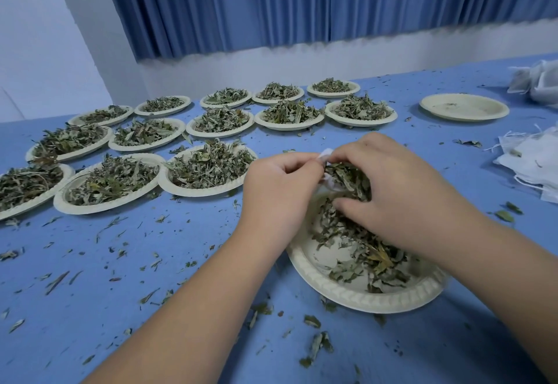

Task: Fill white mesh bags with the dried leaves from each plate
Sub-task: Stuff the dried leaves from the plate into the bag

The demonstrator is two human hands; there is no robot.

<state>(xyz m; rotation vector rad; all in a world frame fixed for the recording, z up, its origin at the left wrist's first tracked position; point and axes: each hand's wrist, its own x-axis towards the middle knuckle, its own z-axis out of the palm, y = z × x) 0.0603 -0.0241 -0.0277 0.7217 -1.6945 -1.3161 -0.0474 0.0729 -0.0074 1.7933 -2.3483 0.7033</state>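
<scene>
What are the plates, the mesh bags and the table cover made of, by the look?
Plates: likely moulded pulp or paper; matt cream, with an embossed rim.
Mesh bags: thin white fabric, possibly non-woven; they lie in soft folds with string ties.
Table cover: blue and matt with no glare, so perhaps cloth or felt; cannot tell which.
</scene>
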